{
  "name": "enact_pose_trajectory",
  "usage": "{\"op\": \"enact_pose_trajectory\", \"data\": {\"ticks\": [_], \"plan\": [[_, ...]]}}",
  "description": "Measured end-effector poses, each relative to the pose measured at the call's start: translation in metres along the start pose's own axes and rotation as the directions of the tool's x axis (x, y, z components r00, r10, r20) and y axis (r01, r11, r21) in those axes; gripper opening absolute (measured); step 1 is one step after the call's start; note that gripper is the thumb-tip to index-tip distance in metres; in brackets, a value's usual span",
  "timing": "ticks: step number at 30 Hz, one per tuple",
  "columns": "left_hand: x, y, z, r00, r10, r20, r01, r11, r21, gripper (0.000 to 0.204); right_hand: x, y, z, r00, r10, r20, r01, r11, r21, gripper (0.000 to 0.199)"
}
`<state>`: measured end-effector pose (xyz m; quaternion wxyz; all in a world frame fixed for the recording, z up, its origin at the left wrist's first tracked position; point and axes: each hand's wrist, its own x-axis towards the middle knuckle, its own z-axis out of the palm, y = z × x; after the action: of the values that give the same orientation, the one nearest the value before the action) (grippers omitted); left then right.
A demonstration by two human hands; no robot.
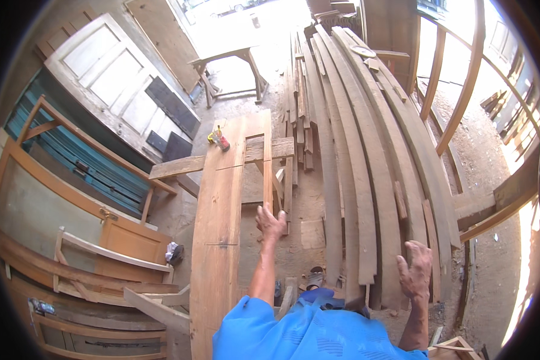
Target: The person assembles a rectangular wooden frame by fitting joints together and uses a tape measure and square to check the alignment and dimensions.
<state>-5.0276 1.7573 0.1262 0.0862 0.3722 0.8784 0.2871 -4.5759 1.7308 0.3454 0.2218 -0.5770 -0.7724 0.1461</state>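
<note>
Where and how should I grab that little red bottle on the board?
I'd take the red bottle around its middle, probably from its right: the body looks slim, and a yellow thing sits close on its left.

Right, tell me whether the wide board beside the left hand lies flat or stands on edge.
Flat: the wide board shows its broad face upward across a wooden crossbeam, with a small bottle resting on it.

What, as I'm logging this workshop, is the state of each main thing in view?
Left hand, at the narrow strip, grip unclear
Right hand, open, empty
Wide plank, lying flat, marked across
Long planks, piled lengthwise, side by side
White panelled door, propped upright
Far sawhorse, standing
</note>
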Motion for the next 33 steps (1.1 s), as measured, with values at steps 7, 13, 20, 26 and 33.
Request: {"op": "enact_pose_trajectory", "data": {"ticks": [7, 13, 20, 26, 33], "plan": [[0.182, -0.096, -0.009, 0.933, -0.021, -0.36, -0.02, 0.994, -0.109, 0.063, 0.107, -0.092, 0.021, 0.987, -0.022, 0.16, 0.069, 0.954, -0.292, 0.052], [0.283, -0.142, 0.008, 0.9, -0.114, -0.421, -0.072, 0.914, -0.4, 0.058, 0.21, -0.055, 0.084, 0.991, 0.125, -0.041, -0.129, 0.863, -0.488, 0.068], [0.33, -0.233, 0.017, 0.907, 0.049, -0.417, -0.043, 0.999, 0.024, 0.055, 0.227, -0.046, 0.141, 0.998, 0.06, -0.028, -0.066, 0.812, -0.579, 0.071], [0.344, -0.213, 0.017, 0.929, 0.109, -0.354, -0.037, 0.978, 0.205, 0.051, 0.225, -0.047, 0.139, 0.986, 0.151, -0.077, -0.168, 0.819, -0.549, 0.069], [0.461, -0.247, 0.025, 0.919, 0.094, -0.382, -0.107, 0.994, -0.012, 0.046, 0.224, -0.042, 0.144, 0.992, 0.103, -0.067, -0.122, 0.802, -0.585, 0.068]]}}
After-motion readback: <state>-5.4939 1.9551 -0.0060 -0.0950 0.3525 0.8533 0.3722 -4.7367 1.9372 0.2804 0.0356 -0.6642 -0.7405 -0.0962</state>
